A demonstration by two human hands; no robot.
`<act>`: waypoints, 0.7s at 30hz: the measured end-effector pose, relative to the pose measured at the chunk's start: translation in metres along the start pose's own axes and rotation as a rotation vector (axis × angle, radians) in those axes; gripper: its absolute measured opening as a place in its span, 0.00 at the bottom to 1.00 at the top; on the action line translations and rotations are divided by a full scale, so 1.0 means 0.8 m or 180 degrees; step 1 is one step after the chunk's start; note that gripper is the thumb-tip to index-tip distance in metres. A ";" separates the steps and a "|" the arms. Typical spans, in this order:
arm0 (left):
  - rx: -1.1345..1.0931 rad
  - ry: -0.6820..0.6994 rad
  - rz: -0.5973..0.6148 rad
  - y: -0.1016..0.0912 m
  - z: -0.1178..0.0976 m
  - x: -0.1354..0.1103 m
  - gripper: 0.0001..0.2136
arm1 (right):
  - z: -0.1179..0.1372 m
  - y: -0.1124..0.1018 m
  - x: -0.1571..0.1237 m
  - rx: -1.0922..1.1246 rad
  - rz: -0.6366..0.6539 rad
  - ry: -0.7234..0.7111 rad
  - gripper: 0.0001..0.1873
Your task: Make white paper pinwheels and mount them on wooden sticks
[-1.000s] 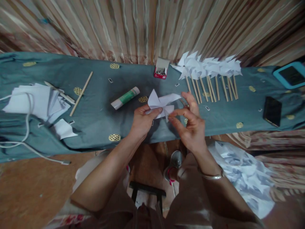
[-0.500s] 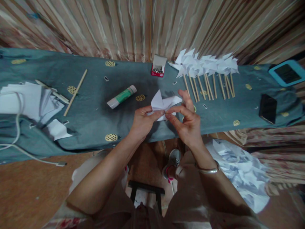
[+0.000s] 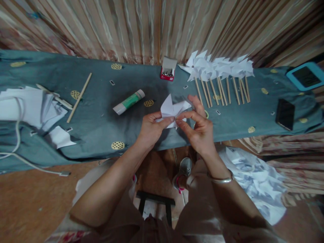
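My left hand (image 3: 151, 130) and my right hand (image 3: 199, 130) meet over the front of a table draped in a grey-blue cloth (image 3: 101, 114). Between them is a white folded paper pinwheel (image 3: 172, 108). The left thumb and fingers pinch its centre from the left. The right thumb and forefinger pinch the same spot from the right, the other fingers curled behind the paper. A glue stick (image 3: 129, 101) lies just left of the hands. A small red box of pins (image 3: 167, 71) stands open behind them.
Several finished pinwheels on wooden sticks (image 3: 219, 76) lie at the back right. A paper stack (image 3: 30, 106), a loose stick (image 3: 79, 97) and a white cable (image 3: 17, 148) lie at the left. A dark phone (image 3: 285, 114) and a blue-cased device (image 3: 305, 76) lie far right. Paper scraps (image 3: 253, 179) cover the floor.
My right hand has closed in from an open reach to pinch the pinwheel's centre beside my left fingers. The paper has shifted slightly. The view has drifted a little.
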State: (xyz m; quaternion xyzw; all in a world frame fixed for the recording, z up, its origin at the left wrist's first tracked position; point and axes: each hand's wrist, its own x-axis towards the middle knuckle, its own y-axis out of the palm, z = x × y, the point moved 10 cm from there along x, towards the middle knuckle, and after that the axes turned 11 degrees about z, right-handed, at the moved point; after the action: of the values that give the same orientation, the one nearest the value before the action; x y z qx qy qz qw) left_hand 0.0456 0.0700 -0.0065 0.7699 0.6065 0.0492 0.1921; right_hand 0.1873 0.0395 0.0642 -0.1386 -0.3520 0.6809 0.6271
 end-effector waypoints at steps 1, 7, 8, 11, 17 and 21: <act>-0.0007 -0.0003 -0.0003 0.000 0.000 0.000 0.06 | 0.000 0.000 0.000 -0.0013 0.0008 0.0004 0.02; -0.0039 -0.0039 -0.0018 -0.001 0.002 -0.001 0.06 | -0.001 0.002 0.000 -0.0015 0.0044 0.0003 0.03; -0.0045 -0.0044 -0.0012 -0.001 0.003 -0.001 0.06 | -0.001 0.002 0.000 -0.0023 0.0045 0.0001 0.03; -0.0024 -0.0061 -0.0022 -0.001 0.004 -0.001 0.06 | -0.001 0.003 0.001 -0.0055 0.0072 -0.0008 0.02; -0.0046 -0.0019 -0.0037 -0.001 0.001 -0.001 0.04 | -0.001 0.003 0.001 -0.0036 0.0080 -0.0005 0.03; -0.0018 -0.0048 -0.0065 -0.003 0.002 -0.001 0.05 | -0.001 0.003 0.001 -0.0067 0.0089 0.0031 0.03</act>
State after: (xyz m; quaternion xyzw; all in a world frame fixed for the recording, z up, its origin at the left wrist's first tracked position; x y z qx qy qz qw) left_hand 0.0440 0.0694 -0.0087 0.7635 0.6127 0.0432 0.1993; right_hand 0.1856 0.0403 0.0624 -0.1535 -0.3541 0.6851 0.6178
